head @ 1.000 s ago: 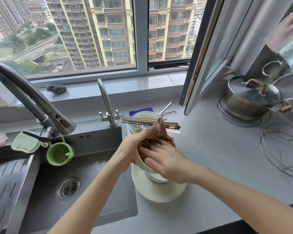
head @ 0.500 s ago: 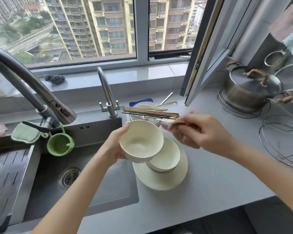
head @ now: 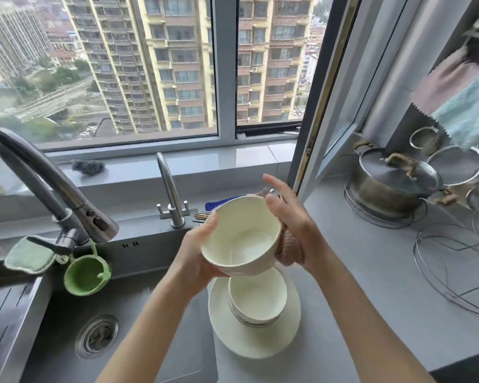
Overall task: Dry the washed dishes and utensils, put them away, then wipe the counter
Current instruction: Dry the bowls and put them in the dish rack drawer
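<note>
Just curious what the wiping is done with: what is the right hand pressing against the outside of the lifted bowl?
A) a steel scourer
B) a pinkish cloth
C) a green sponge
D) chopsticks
B: the right hand presses a pinkish cloth to the side of the bowl, which the left hand holds.
</note>
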`<state>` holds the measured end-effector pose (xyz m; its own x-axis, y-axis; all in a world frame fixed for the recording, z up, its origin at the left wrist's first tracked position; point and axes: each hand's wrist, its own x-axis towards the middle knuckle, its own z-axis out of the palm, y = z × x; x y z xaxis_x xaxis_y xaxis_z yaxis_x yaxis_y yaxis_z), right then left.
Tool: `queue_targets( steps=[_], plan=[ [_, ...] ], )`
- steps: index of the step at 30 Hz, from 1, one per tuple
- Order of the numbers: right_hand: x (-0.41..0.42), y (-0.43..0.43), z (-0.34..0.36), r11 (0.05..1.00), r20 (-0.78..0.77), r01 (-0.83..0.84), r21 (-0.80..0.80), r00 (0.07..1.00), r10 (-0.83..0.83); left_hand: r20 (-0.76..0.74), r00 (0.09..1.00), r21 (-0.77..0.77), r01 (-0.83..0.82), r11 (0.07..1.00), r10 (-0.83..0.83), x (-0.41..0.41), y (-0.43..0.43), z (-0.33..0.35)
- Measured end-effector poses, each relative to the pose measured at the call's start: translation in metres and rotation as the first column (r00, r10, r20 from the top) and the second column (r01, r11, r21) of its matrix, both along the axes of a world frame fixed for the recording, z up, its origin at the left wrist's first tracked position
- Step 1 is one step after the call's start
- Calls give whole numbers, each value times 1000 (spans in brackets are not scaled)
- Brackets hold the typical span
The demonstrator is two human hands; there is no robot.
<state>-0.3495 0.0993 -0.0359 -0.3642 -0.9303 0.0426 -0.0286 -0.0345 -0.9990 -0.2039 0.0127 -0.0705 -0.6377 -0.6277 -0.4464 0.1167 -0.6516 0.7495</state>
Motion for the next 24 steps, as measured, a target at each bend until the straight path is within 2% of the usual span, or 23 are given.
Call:
queue_targets(
  steps=[2, 3, 5, 8, 11, 13, 14, 16, 18, 20, 22, 24],
  plan=[
    [-10, -7, 15, 978, 62, -141, 151, 989, 133, -36, 999, -8, 28, 1000, -28, 1, -2, 8],
    [-11, -9, 18, 970, 74, -154, 187, 987, 143, -44, 999, -20, 20, 1000, -21, 1, -3, 11],
    [-7, -9, 18, 978, 151, -103, 183, 986, 75, -35, 998, -73, -56, 996, 54, -1, -4, 16],
    [10, -6, 4, 991, 364, 11, 130, 929, -58, -22, 968, -211, -249, 945, 250, -9, 5, 18],
    [40, -9, -10, 986, 571, 160, 41, 807, -154, -131, 836, -370, -540, 756, 533, -27, 25, 19],
    [51, -12, -14, 976, 635, 219, 3, 754, -172, -226, 767, -446, -629, 636, 600, -36, 37, 19],
    [50, -13, -15, 976, 646, 217, 19, 742, -178, -240, 777, -491, -614, 618, 582, -36, 40, 17],
    [40, -12, -15, 981, 659, 183, 70, 729, -183, -163, 858, -595, -479, 646, 486, -26, 40, 14],
    [29, -6, -15, 986, 653, 143, 87, 739, -165, -26, 951, -654, -250, 714, 309, -8, 25, 18],
    [20, -1, -13, 988, 614, 110, 104, 775, -151, 106, 993, -597, 18, 802, 57, 9, 2, 31],
    [13, 6, -4, 985, 489, 60, 162, 862, -133, 178, 959, -493, 280, 824, -219, 17, -17, 46],
    [10, 10, 9, 971, 324, -22, 239, 944, -58, 199, 901, -439, 435, 787, -387, 17, -25, 52]
  ],
)
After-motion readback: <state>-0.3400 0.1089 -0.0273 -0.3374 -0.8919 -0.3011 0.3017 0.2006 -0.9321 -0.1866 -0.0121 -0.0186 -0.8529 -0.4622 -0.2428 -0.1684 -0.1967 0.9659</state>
